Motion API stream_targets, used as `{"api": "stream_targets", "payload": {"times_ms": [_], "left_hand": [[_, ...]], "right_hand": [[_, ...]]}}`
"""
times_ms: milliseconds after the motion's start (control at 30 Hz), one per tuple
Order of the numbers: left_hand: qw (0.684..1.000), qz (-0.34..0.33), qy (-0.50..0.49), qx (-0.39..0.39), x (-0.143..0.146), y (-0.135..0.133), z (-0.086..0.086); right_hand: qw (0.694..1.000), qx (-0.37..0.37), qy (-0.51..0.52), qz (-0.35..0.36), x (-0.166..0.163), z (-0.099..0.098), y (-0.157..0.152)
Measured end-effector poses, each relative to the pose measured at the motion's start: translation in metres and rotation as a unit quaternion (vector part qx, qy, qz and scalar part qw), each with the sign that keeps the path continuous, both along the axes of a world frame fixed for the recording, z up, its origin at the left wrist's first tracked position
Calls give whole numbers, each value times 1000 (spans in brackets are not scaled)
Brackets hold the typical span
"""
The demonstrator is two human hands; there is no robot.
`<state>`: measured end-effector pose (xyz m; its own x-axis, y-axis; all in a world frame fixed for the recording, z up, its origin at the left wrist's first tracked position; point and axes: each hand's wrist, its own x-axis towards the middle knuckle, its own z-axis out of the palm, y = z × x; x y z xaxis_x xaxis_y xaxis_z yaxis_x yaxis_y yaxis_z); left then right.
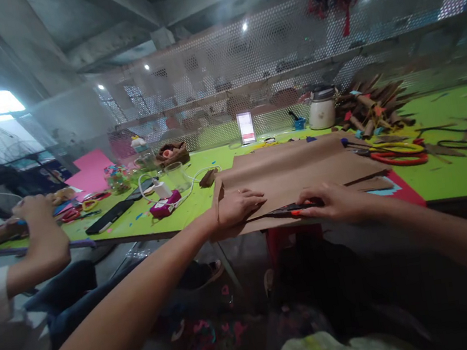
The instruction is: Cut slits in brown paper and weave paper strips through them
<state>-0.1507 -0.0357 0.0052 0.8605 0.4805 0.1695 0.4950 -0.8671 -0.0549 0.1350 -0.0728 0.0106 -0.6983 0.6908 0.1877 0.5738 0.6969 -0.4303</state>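
Observation:
A large sheet of brown kraft paper (290, 166) lies folded over the table's front edge, its left end curling up. My left hand (239, 205) rests flat on the paper's left part, fingers stretched to the right. To its right, my right hand (331, 200) is closed around a slim dark tool that looks like a utility knife (282, 210). The tool points left and lies at the paper's front fold, between the layers. My fingers hide part of its handle. Beneath the paper's right end a red sheet (408, 190) shows.
Scissors with yellow and red handles (404, 155) lie right of the paper. Behind them are a heap of brown paper pieces (373, 113) and a white jar (321, 109). A purple charger block (165, 204) and black phone (110, 217) lie left. A co-worker's arm (46, 230) is at far left.

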Motion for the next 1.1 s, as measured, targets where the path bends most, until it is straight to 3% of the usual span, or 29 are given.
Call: {"api": "stream_targets", "payload": {"times_ms": [367,667,933,1100], "left_hand": [[999,40,-16,-21,-3,-10,-2],[999,35,16,-20,-6,-3,-3],[998,31,46,-26,-1,-5,5],[999,24,-5,-26,-4,-4,4]], "right_hand": [[1000,8,7,15,-12,-3,3],[999,-9,13,49,-30,-1,5],[999,-1,21,47,-36,0,4],[999,-7,15,42,-31,1,1]]}}
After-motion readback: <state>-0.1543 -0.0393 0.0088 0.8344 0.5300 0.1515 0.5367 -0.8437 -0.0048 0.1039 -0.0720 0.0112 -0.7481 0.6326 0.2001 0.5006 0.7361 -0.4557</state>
